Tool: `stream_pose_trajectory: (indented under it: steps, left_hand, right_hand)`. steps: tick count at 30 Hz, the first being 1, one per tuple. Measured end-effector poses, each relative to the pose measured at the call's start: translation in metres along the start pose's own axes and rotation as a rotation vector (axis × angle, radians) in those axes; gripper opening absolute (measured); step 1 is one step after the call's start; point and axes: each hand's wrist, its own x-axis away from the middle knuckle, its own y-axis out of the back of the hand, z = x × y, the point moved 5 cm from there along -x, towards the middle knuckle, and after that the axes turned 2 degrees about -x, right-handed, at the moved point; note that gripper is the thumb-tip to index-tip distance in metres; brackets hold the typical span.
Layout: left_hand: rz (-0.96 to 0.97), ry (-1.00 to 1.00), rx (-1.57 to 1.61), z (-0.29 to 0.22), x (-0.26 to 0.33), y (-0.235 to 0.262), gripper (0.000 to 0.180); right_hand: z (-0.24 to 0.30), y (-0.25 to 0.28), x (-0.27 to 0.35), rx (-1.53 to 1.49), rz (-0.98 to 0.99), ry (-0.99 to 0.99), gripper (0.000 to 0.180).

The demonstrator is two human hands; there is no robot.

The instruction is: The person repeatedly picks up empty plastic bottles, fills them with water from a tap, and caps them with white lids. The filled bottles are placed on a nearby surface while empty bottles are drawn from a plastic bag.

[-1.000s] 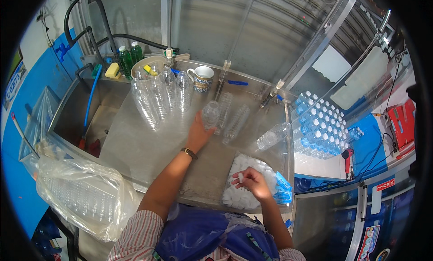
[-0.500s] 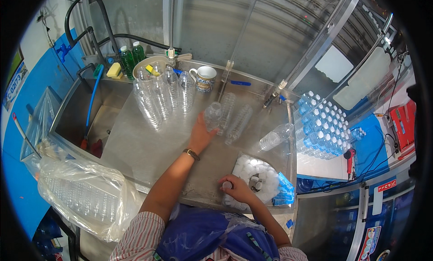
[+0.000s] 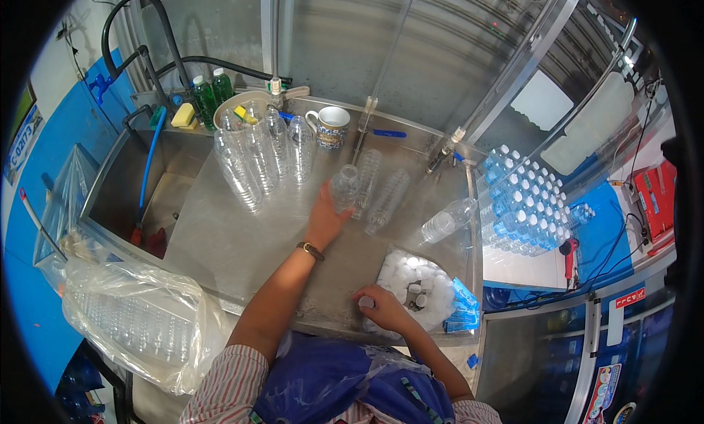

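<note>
My left hand (image 3: 326, 220) is wrapped round a clear plastic bottle (image 3: 345, 187) without a cap, near the middle of the metal counter. Close on its right are two more clear bottles, one (image 3: 369, 176) beside it and another (image 3: 389, 199) lying slanted. Near the counter's front edge, my right hand (image 3: 381, 309) pinches a white bottle cap (image 3: 366, 302). Right beside that hand lies a clear bag of white caps (image 3: 414, 277), with blue printed strips (image 3: 462, 307) along its side. Farther right, a clear bottle (image 3: 449, 220) lies tilted on the counter.
Several clear bottles (image 3: 257, 160) stand at the back left by a patterned mug (image 3: 331, 128). A metal sink (image 3: 176, 182) is left, with a bag of bottles (image 3: 139, 321) in front. Many capped bottles (image 3: 521, 204) stand on the right. Taps (image 3: 444, 154) hang along the counter's back.
Almost nothing differs. The picture has shifted very slightly, and both hands keep their hold on the bottle and the cap.
</note>
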Motion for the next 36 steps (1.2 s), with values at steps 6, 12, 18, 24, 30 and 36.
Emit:
stream_pose_trajectory:
  steps: [6, 12, 18, 24, 30, 36]
  left_hand:
    - [-0.020, -0.035, -0.026, 0.002, 0.000, -0.001, 0.087]
    - [-0.005, -0.019, 0.003, 0.000, -0.001, 0.000, 0.084]
    - [0.041, 0.007, -0.060, -0.018, -0.001, 0.015, 0.083]
    - [0.218, 0.129, -0.129, -0.030, 0.007, 0.040, 0.081]
    - [0.350, 0.214, -0.243, -0.045, 0.008, 0.059, 0.079]
    - [0.417, 0.196, -0.159, -0.053, 0.010, 0.061, 0.077]
  right_hand:
    - [-0.002, -0.004, 0.000, 0.039, 0.008, 0.010, 0.029]
    - [-0.004, 0.006, -0.007, -0.102, 0.010, -0.007, 0.028]
    - [-0.009, 0.056, -0.071, -0.493, -0.105, 0.008, 0.023]
    - [-0.014, 0.077, -0.168, -0.958, -0.224, -0.088, 0.023]
    - [0.002, 0.055, -0.224, -1.152, -0.119, -0.093, 0.023]
    - [0.006, 0.046, -0.233, -1.266, -0.020, -0.039, 0.017]
